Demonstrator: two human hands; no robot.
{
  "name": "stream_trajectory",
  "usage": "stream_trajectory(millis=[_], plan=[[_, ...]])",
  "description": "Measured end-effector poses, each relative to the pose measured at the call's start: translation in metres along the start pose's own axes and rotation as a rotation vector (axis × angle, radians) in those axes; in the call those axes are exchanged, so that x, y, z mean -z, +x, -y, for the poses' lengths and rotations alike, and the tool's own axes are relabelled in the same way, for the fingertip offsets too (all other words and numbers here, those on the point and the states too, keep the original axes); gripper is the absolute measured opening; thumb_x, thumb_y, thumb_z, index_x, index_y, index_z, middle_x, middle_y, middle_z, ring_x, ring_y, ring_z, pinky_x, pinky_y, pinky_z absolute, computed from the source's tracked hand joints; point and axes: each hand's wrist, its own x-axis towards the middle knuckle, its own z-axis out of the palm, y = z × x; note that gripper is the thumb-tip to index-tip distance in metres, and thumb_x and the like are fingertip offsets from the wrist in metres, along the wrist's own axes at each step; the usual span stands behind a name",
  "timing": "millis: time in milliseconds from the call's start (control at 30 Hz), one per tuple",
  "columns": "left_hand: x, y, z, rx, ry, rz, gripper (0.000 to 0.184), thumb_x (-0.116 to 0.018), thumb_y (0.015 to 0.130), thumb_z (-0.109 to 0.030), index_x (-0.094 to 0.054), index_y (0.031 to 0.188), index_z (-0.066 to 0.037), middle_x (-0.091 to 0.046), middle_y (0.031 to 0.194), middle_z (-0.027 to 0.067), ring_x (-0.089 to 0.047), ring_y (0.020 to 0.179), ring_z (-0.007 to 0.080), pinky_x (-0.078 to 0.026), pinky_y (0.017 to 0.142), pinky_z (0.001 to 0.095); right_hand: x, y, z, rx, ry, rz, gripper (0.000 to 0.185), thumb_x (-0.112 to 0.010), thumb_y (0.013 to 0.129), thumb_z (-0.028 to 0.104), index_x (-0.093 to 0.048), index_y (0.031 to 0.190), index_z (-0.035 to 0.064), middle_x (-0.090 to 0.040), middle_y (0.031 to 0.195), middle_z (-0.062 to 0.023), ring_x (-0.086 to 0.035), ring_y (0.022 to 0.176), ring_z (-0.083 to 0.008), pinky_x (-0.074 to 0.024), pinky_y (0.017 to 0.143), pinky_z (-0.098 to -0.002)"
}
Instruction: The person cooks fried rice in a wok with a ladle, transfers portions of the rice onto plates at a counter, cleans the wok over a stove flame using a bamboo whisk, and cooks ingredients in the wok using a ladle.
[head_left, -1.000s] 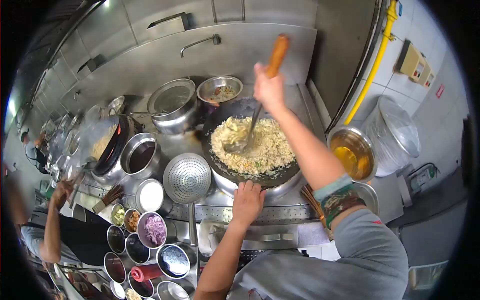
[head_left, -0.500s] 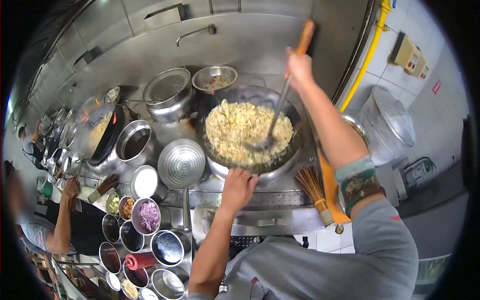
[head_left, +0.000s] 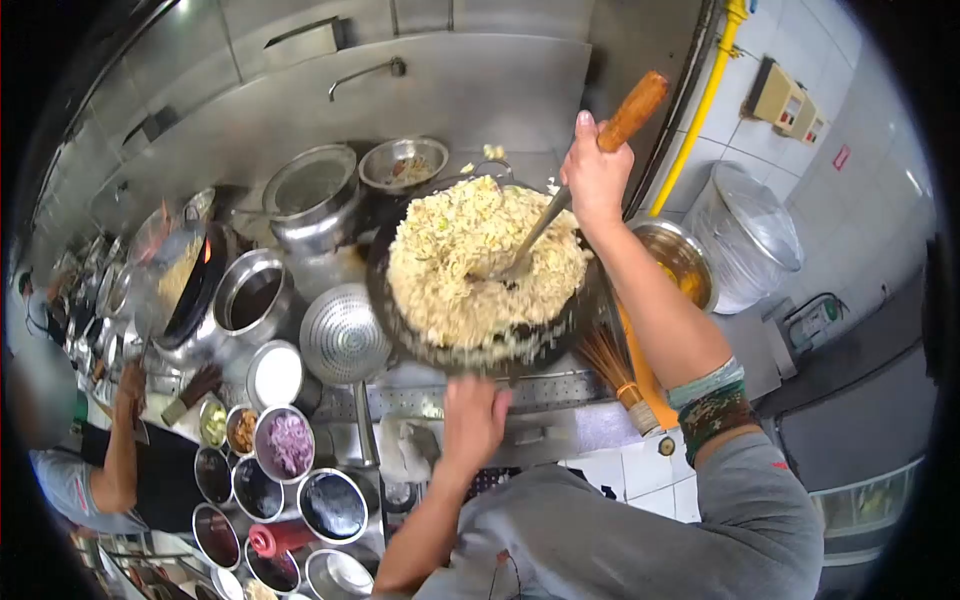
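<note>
My right hand [head_left: 598,168] is wrapped round the ladle's shaft just below its wooden handle [head_left: 634,112]. The ladle's bowl is partly sunk in the fried rice [head_left: 480,250], which is heaped and partly in the air over the dark wok [head_left: 385,310]. A few grains fly above the far rim. At the near rim is my left hand [head_left: 474,425], its fingers blurred and pressed together against the wok's edge. What the fingertips grip there is hard to see.
A perforated strainer [head_left: 345,333] lies left of the wok. Pots, and several containers including sliced onion [head_left: 290,445], stand further left. A bamboo brush [head_left: 618,375] and a metal bowl of yellow liquid [head_left: 685,255] are at the right. Another person [head_left: 110,470] works at a second wok [head_left: 190,300].
The wok has lifted and tilted, and the rice has risen and spread in it. The ladle has swung into the middle of the rice. My left hand has moved slightly lower in view with the wok.
</note>
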Motion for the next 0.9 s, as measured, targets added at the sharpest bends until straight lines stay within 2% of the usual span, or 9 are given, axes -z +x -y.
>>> stream_trajectory(millis=[167,267,333,433,467,533,767,800,900], plan=[[-0.035,0.063,0.035,0.047,0.001,0.052,0.015,-0.066,0.079,-0.016,-0.058,0.083,-0.004,-0.053,0.087,0.0128,-0.05,0.085,0.0348,-0.042,0.072,0.0449,-0.013,0.02,0.008,-0.009,-0.128,0.047,0.029,-0.063,0.09,0.025,-0.042,0.077,0.0095,-0.038,0.054,0.0025,-0.034,0.038,-0.0082,-0.03,0.034,-0.0269],[-0.008,0.041,0.021,-0.038,-0.024,-0.101,0.033,-0.068,0.078,-0.012,-0.058,0.108,-0.002,-0.055,0.112,0.0176,-0.051,0.105,0.0389,-0.043,0.088,0.0454,-0.014,0.016,0.054,-0.106,0.008,0.061,0.029,-0.063,0.089,0.025,-0.044,0.074,0.0104,-0.042,0.055,0.0021,-0.036,0.038,-0.0084,-0.03,0.034,-0.0266],[0.029,0.0,0.012,0.133,0.024,-0.045,0.048,-0.068,0.078,-0.012,-0.052,0.121,0.0,-0.05,0.122,0.0229,-0.046,0.116,0.0407,-0.039,0.096,0.0461,-0.006,0.018,0.069,-0.081,0.143,0.105,0.032,-0.063,0.089,0.025,-0.043,0.068,0.0112,-0.043,0.053,0.0013,-0.038,0.038,-0.0078,-0.0297,0.035,-0.0259],[0.041,-0.061,0.031,0.339,0.093,-0.042,0.052,-0.068,0.078,-0.013,-0.048,0.124,0.004,-0.048,0.123,0.0268,-0.044,0.118,0.0425,-0.037,0.098,0.047,-0.006,0.012,0.029,-0.065,0.026,-0.021,0.033,-0.064,0.088,0.026,-0.046,0.067,0.0081,-0.045,0.052,0.0001,-0.044,0.042,-0.0097,-0.0347,0.039,-0.0283],[0.041,-0.072,0.034,0.433,0.129,-0.066,0.055,-0.068,0.079,-0.013,-0.045,0.126,0.005,-0.047,0.125,0.0279,-0.043,0.119,0.0435,-0.036,0.1,0.0462,-0.011,0.006,-0.031,0.073,-0.265,-0.023,0.036,-0.066,0.087,0.028,-0.049,0.065,0.0049,-0.05,0.054,-0.0018,-0.05,0.048,-0.0122,-0.0397,0.047,-0.0317],[0.037,-0.087,0.045,0.522,0.175,-0.08,0.058,-0.067,0.08,-0.013,-0.042,0.128,0.006,-0.045,0.127,0.0291,-0.043,0.12,0.0445,-0.035,0.102,0.0453,-0.032,0.0,-0.099,0.045,-0.127,0.102,0.038,-0.065,0.087,0.031,-0.051,0.063,0.0052,-0.05,0.052,-0.0011,-0.05,0.048,-0.0123,-0.0407,0.048,-0.0334],[0.038,-0.108,0.074,0.828,0.026,-0.082,0.073,-0.075,0.074,-0.023,-0.04,0.127,0.014,-0.046,0.125,0.033,-0.046,0.118,0.0424,-0.037,0.101,0.042,-0.023,0.081,-0.011,-0.19,-0.055,0.431,0.036,-0.062,0.089,0.028,-0.045,0.063,0.0089,-0.045,0.049,0.0015,-0.044,0.039,-0.0127,-0.0363,0.04,-0.0301],[0.039,-0.106,0.077,0.962,-0.044,-0.01,0.072,-0.076,0.073,-0.024,-0.043,0.126,0.013,-0.05,0.122,0.0314,-0.05,0.115,0.0403,-0.04,0.097,0.0409,-0.017,0.064,-0.023,-0.181,-0.093,0.28,0.035,-0.06,0.091,0.025,-0.039,0.066,0.0134,-0.034,0.048,0.0052,-0.033,0.035,-0.0078,-0.0244,0.032,-0.026],[0.027,-0.114,0.092,0.992,0.002,0.078,0.074,-0.079,0.069,-0.028,-0.048,0.121,0.012,-0.057,0.114,0.0297,-0.057,0.107,0.0383,-0.045,0.091,0.0393,0.016,0.0,-0.084,-0.115,0.184,0.084,0.031,-0.054,0.095,0.026,-0.037,0.073,0.0125,-0.034,0.049,0.0029,-0.032,0.035,-0.0085,-0.0267,0.032,-0.0256]])
